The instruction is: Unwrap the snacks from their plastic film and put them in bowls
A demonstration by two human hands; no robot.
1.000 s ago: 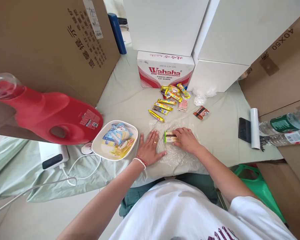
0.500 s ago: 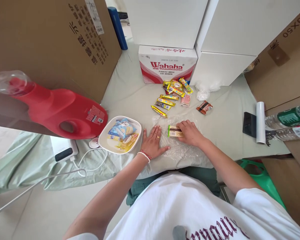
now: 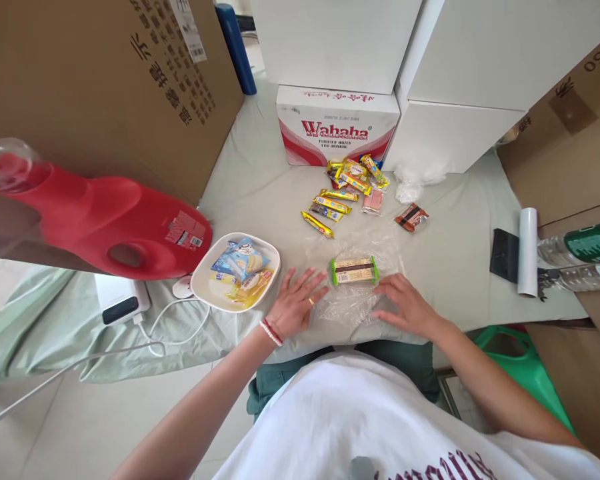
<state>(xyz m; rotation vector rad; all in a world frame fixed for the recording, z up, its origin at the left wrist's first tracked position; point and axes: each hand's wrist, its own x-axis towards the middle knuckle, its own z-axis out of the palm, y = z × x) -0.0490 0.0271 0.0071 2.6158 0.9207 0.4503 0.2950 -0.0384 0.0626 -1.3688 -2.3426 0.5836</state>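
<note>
A small snack packet [image 3: 354, 271] with bright green ends lies on a clear plastic sheet [image 3: 347, 307] spread on the cloth. My right hand [image 3: 405, 303] is open just to its right, fingertips close to the packet's end, thumb over the plastic. To the left, my left hand [image 3: 296, 303] is open, fingers spread, between the packet and a white bowl [image 3: 199, 288]. Inside the bowl lie a blue snack bag [image 3: 243, 259] and a yellow snack packet [image 3: 251, 287]. Several yellow-wrapped snack bars [image 3: 333, 204] and a brown-wrapped snack [image 3: 411, 217] lie beyond my hands.
A white and red Wahaha carton [image 3: 337, 130] stands at the back under white boxes. At left are a large red bottle [image 3: 130, 220] and a white power bank [image 3: 123, 300] with a cable. Crumpled plastic [image 3: 415, 180], a white roll [image 3: 527, 253] and water bottles [image 3: 587, 243] are at right.
My right hand has let go of the green-ended packet and moved right and slightly nearer me. My left hand has shifted a little toward me, its fingers spreading. The view has tilted slightly.
</note>
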